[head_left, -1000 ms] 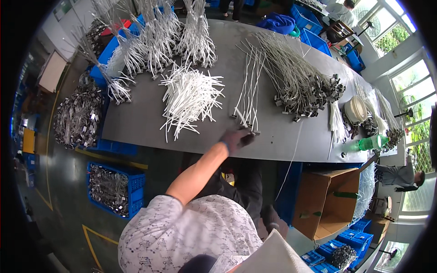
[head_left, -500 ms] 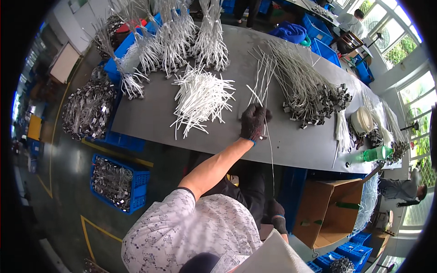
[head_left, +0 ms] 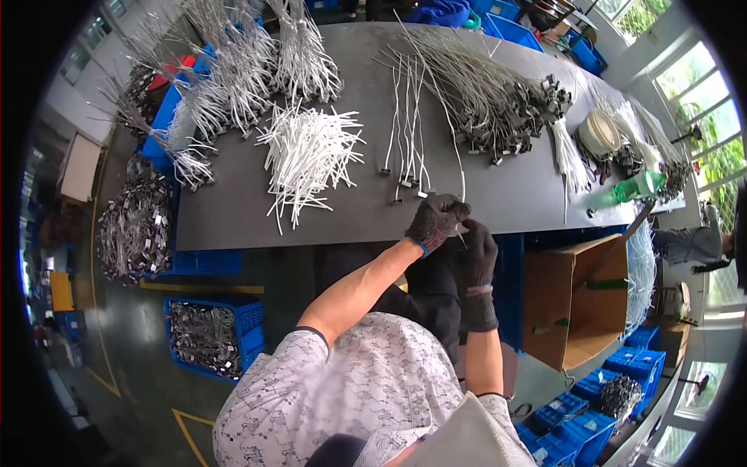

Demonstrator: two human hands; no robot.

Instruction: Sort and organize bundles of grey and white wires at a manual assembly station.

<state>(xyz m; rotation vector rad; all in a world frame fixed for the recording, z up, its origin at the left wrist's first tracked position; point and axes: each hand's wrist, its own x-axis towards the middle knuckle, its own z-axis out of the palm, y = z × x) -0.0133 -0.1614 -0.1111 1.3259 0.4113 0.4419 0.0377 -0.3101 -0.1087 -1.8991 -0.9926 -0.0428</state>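
At the table's near edge my gloved left hand is closed in a pinch on a thin white cable. The cable runs from its fingertips up across the table beside a row of loose cables. Right beside it, my gloved right hand pinches near the same cable's end, fingertips almost touching the left ones. A short pale tip shows between the two hands; its exact form is hidden by fingers. Several loose cables with small dark connectors lie just beyond, and a heap of white sleeve pieces lies to the left.
A large bundle of grey cables with dark connectors lies at the right of the grey table. Cable bundles stand at the back left. A cardboard box, a green bottle and a blue crate are nearby.
My right hand has come up from below the table edge to meet the left. The left hand has drawn nearer the edge. Several cables now lie loose beyond it, connectors toward me.
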